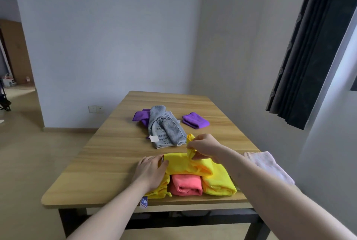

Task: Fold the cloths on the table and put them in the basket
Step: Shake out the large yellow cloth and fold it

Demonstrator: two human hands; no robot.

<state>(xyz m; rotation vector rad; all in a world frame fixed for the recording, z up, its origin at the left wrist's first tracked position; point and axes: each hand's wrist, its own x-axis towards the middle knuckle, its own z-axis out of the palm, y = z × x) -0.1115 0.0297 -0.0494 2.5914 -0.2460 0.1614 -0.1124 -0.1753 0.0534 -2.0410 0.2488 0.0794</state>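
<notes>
At the wooden table's (108, 152) near edge, the left hand (150, 170) presses flat on a bright yellow cloth (183, 164) while the right hand (204, 146) pinches its raised corner, above a folded coral cloth (186, 184).

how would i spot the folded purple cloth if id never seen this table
Start at the wooden table and look to its far half, right of the rumpled grey towel. The folded purple cloth lies there alone, a neat flat bundle. The other purple cloth is crumpled and half tucked under the towel's left side.
</notes>
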